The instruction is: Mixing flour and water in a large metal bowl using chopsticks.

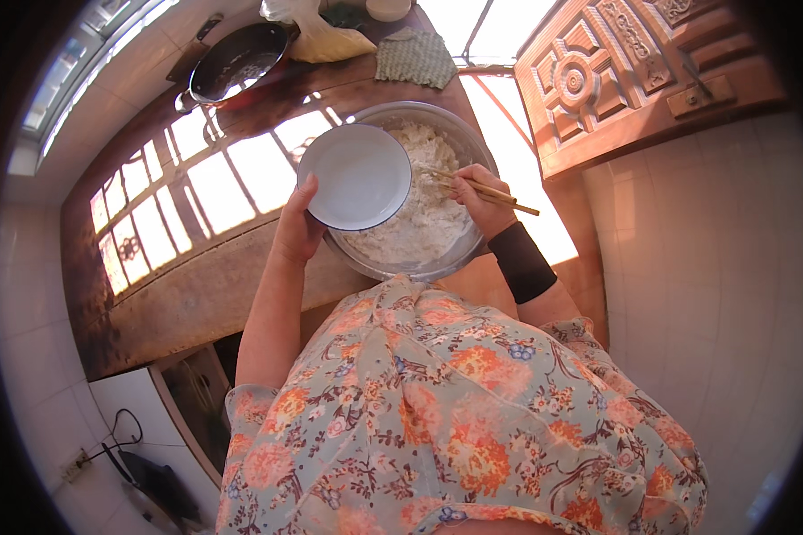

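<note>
My left hand (302, 224) grips the rim of a white enamel bowl (358, 177) with a dark blue edge, the thumb lying over its near-left side. The bowl is held above the left part of a large metal basin (478, 127) and hides some of it. Inside the basin lies a shaggy, floury dough mixture (408, 234). A pair of wooden chopsticks (502, 194) is held in my right hand (483, 199), their tips in the mixture. A black band (523, 261) wraps my right wrist. Whether the white bowl holds liquid is hard to tell.
The wooden table (194, 287) bears bright window light. A black pan (237, 63), a plastic bag of yellowish flour or meal (331, 40) and a folded knitted cloth (415, 59) stand towards the back. A carved wooden door (615, 80) is at right. A cleaver (191, 57) leans near the wall.
</note>
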Demonstrator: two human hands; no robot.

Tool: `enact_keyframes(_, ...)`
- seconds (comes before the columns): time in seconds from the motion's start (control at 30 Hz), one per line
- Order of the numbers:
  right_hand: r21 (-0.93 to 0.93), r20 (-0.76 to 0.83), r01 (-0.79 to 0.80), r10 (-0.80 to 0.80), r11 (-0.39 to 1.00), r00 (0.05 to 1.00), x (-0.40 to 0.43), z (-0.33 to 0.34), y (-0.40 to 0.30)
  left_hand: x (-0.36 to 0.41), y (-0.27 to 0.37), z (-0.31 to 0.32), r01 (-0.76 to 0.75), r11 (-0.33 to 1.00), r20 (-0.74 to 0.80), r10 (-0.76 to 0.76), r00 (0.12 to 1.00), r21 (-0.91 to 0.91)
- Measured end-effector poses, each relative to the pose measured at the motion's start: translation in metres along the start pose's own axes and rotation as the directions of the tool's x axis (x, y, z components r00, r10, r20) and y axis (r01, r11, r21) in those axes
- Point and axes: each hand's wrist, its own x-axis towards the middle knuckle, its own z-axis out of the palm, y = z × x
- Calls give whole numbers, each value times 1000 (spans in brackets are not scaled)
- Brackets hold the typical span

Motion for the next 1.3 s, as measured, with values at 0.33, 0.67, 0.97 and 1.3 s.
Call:
enact_keyframes(0.33,-222,29,95,-91,970,995,-22,30,21,0,-2,2,-16,1000,-4,16,1000,15)
enact_keyframes(0.67,-446,175,-92,188,891,967,-36,-2,-3,-1,-3,-7,-11,1000,-30,11,999,2)
enact_keyframes(0.97,204,253,-110,56,973,966,-21,70,9,0,-1,-5,2,1000,-9,-2,1000,-24)
enact_keyframes(1.3,66,307,-156,129,985,943,-11,23,18,3,-2,-6,4,997,6,-3,1000,-74)
